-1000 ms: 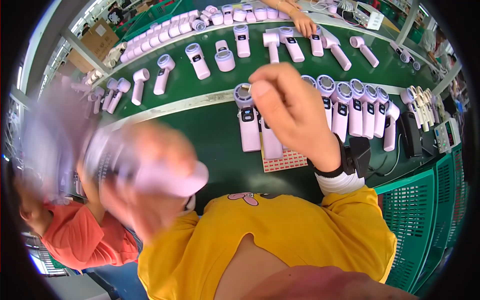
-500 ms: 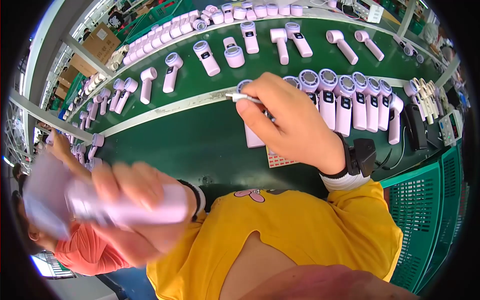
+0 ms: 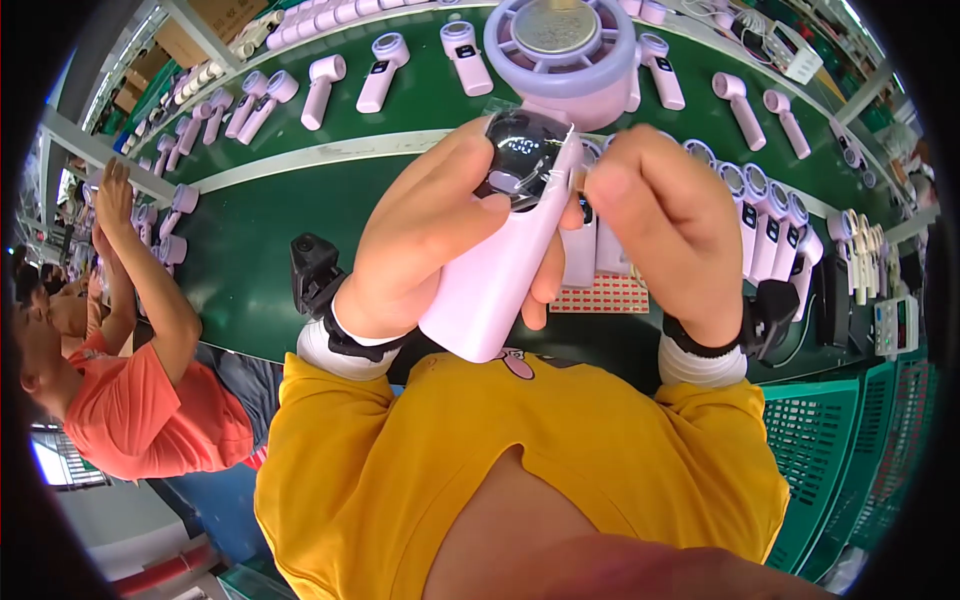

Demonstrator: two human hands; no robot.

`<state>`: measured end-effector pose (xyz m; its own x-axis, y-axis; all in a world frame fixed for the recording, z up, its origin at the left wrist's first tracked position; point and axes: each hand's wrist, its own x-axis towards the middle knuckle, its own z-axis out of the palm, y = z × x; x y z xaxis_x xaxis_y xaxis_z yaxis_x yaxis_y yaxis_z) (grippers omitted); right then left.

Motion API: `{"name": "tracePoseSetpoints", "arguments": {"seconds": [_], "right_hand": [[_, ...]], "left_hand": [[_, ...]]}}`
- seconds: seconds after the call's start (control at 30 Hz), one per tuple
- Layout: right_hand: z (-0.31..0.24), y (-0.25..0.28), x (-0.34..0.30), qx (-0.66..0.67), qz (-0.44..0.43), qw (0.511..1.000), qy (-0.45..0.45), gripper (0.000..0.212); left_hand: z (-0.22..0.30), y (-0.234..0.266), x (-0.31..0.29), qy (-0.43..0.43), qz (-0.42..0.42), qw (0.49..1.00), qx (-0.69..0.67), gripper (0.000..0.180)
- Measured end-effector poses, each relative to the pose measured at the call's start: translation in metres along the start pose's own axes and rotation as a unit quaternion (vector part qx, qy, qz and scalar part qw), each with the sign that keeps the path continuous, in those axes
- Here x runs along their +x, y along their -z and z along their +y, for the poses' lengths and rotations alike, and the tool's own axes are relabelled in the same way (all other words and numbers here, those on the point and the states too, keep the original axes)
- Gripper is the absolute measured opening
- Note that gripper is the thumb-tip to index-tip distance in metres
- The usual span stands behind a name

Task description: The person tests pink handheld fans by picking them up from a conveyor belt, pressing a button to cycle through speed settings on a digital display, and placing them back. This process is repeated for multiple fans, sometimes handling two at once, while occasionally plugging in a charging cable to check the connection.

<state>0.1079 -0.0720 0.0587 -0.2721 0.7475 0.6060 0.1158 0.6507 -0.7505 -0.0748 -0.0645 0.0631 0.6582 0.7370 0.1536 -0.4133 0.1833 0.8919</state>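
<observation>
Compared with half a second ago, the large lilac plastic handheld fan (image 3: 490, 275) has been brought from a blur at the lower left to a sharp position above the table, in front of the chest. Its round head is now pointed away, and its dark, glossy display, lit, is turned upward. The handle is gripped by the left hand (image 3: 415, 235), thumb in front and fingers wrapped behind. The right hand (image 3: 675, 215) is held just beside the fan's neck, fingers curled and narrowed against the thumb; whether anything is pinched there cannot be told.

The work is done over a broad green tabletop (image 3: 250, 250), crossed by a whitish strip (image 3: 310, 163). At the left, a co-worker in an orange-red shirt (image 3: 150, 410) is seen with arms raised. Beyond the strip, similar lilac fans (image 3: 385, 75) are spread out; a closer row of upright-pointing lilac fans (image 3: 770, 235) is ranged right of the right hand. A red-patterned yellowish sheet (image 3: 600, 297) is partly covered below the hands.

The widest stretch of green is left between the left hand and the co-worker. The near right edge is bordered by green slotted plastic crates (image 3: 815, 430), and the right side is crowded by the fan row.
</observation>
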Motion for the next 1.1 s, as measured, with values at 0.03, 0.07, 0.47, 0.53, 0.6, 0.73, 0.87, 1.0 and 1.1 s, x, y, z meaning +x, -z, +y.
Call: {"name": "tracePoseSetpoints", "arguments": {"seconds": [0.03,0.07,0.47,0.53,0.6,0.73,0.87,1.0,1.1], "right_hand": [[0.0,0.003,0.0,0.0,-0.003,1.0,-0.001,0.021],[0.001,0.005,-0.001,-0.008,-0.03,1.0,-0.003,0.02],[-0.001,0.019,0.002,-0.073,-0.135,0.988,-0.027,0.02],[0.004,0.023,0.004,-0.087,-0.103,0.99,-0.042,0.02],[0.003,0.021,0.004,-0.089,-0.091,0.991,-0.045,0.02],[0.009,0.0,0.004,-0.09,-0.027,0.995,-0.037,0.02],[0.017,-0.011,0.006,-0.074,0.037,0.997,0.006,0.021],[0.011,-0.005,0.009,-0.065,-0.004,0.998,0.01,0.02],[0.004,-0.001,0.008,-0.064,-0.016,0.998,-0.017,0.018]], "left_hand": [[0.0,0.002,0.001,-0.006,-0.013,1.0,-0.007,0.035],[0.0,0.003,0.003,-0.008,-0.011,1.0,-0.009,0.035],[-0.009,0.004,0.01,-0.031,-0.013,0.999,0.039,0.047],[-0.012,0.007,0.013,-0.059,-0.03,0.996,0.066,0.045],[-0.015,0.008,0.015,-0.074,-0.038,0.993,0.079,0.045],[-0.02,0.012,0.018,-0.142,0.002,0.987,0.081,0.05],[-0.019,0.013,0.016,-0.179,0.021,0.97,0.161,0.054],[-0.019,0.012,0.013,-0.212,0.034,0.948,0.235,0.059],[-0.018,0.01,0.015,-0.237,0.035,0.927,0.29,0.063]]}}
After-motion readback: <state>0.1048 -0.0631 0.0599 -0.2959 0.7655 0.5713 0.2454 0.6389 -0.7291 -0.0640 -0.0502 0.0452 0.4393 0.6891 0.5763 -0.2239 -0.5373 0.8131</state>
